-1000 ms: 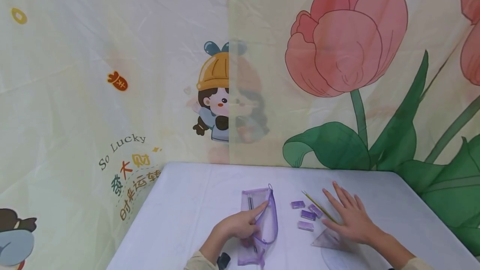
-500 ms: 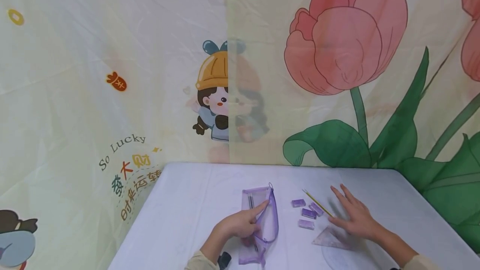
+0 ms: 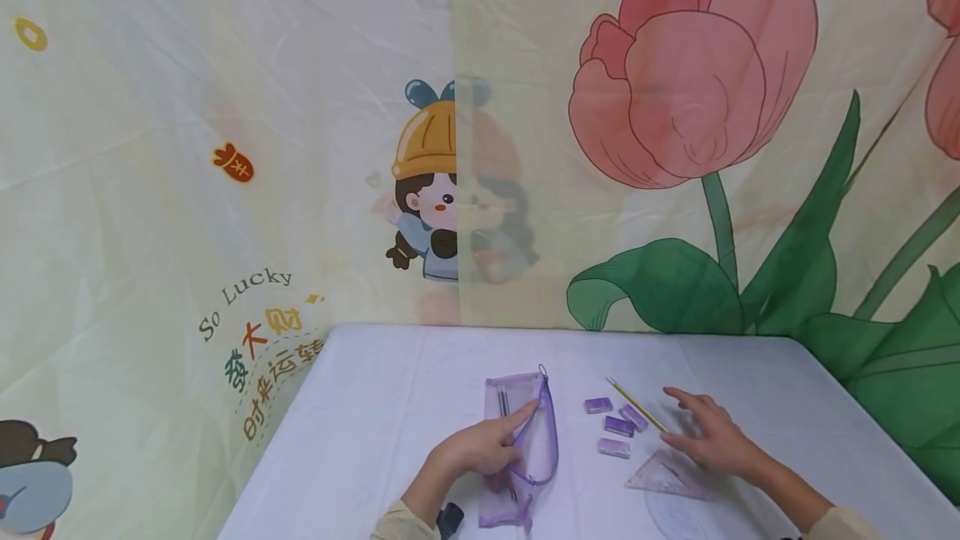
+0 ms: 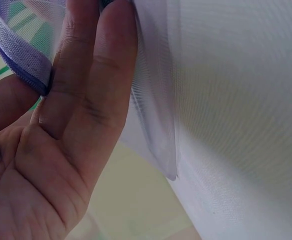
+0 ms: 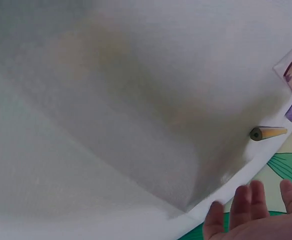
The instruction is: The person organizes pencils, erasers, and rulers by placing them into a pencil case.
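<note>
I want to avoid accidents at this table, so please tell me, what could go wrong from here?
The pencil ends very close to the right grip, so a brush could roll it.
The see-through set square, faint on the white table, is also near that grip and might be knocked unnoticed.
The purple case gapes open, so the slim items inside might slip out if the left grip tilts it.
</note>
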